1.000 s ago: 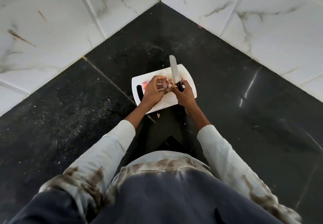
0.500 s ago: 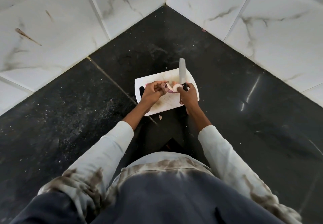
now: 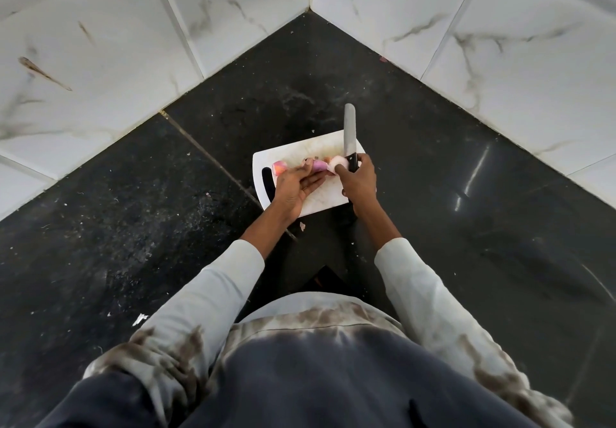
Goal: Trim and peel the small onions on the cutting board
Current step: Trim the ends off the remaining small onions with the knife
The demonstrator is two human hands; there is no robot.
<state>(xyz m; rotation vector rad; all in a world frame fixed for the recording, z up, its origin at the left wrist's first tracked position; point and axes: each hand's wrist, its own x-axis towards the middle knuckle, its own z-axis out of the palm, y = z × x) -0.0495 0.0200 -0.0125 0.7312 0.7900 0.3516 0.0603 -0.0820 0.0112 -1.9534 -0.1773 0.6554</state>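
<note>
Head view: white rectangular plastic cutting board [image 3: 320, 200] with a slot handle, flat on a black speckled stone counter [image 3: 466, 194] in a corner of white marble-look tiles [image 3: 100, 60]. Left hand [image 3: 295, 184] flat, fingers straight, over pink onion skins [image 3: 318, 165] and a small pink onion [image 3: 279, 167]. Right hand [image 3: 358, 183] curled round a black-handled steel knife [image 3: 350, 134], blade pointing away, thumb against a pale peeled onion [image 3: 337, 163].

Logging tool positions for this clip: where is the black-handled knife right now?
In the head view, the black-handled knife is gripped by the right hand over the white cutting board's right edge, blade pointing away toward the wall corner.
</note>
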